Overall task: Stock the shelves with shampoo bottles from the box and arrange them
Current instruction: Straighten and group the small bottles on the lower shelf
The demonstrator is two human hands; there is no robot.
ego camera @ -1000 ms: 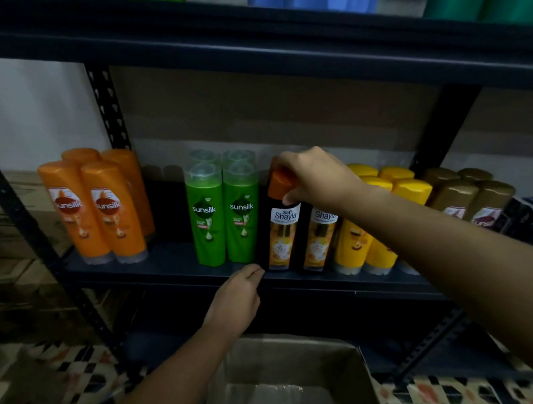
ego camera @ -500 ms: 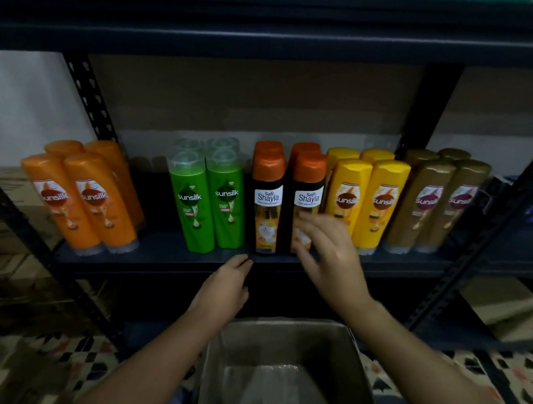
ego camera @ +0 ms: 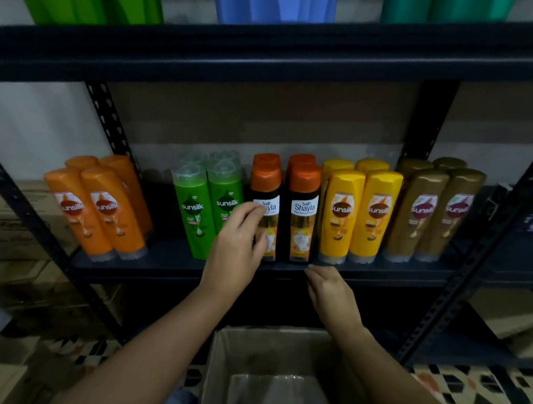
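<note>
Shampoo bottles stand in colour groups on the dark middle shelf (ego camera: 145,267): orange (ego camera: 98,211), green (ego camera: 194,212), black Shayla bottles with orange caps (ego camera: 302,211), yellow (ego camera: 340,217) and gold (ego camera: 423,214). My left hand (ego camera: 239,244) is raised to the left black Shayla bottle (ego camera: 265,176). Its fingers curl at the bottle's left edge and the thumb lies across the front. My right hand (ego camera: 331,291) hangs just below the shelf edge, fingers relaxed and holding nothing. The open cardboard box (ego camera: 216,373) sits below; only clear plastic shows inside.
An upper shelf (ego camera: 270,58) carries green, blue and teal bottles. Perforated dark uprights (ego camera: 111,126) frame the bay. Cardboard cartons (ego camera: 0,206) stand behind at the left. Patterned floor tiles (ego camera: 466,396) lie to the right of the box.
My left hand rose from the shelf edge to the left black bottle. My right hand dropped from the bottle fronts to below the shelf edge. The view tilted up slightly.
</note>
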